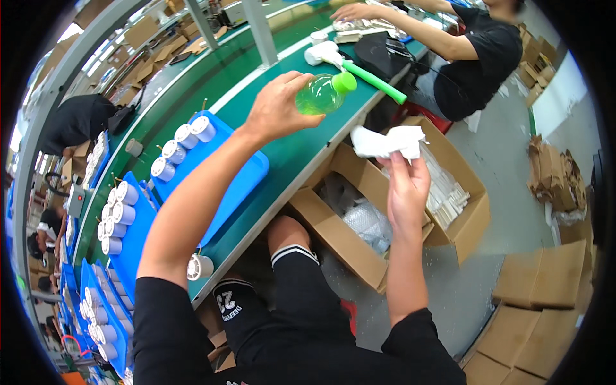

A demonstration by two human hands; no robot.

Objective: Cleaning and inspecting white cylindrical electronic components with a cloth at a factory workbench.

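Observation:
My left hand is wrapped round a clear bottle with a green cap, raised over the green work surface. The bottle is tilted, its cap toward the right, and looks green inside. Between the thumb and fingers of my right hand is a crumpled white tissue or cloth. That hand is held above the open cardboard boxes, to the right of the table edge. The tissue and the bottle are apart. Just beyond the bottle lies a green-handled tool with a white end.
Blue trays with several white cylindrical parts stand at left; one white part lies near the table edge. Open cartons sit beside my legs. A co-worker works at the far right. Stacked cardboard is at lower right.

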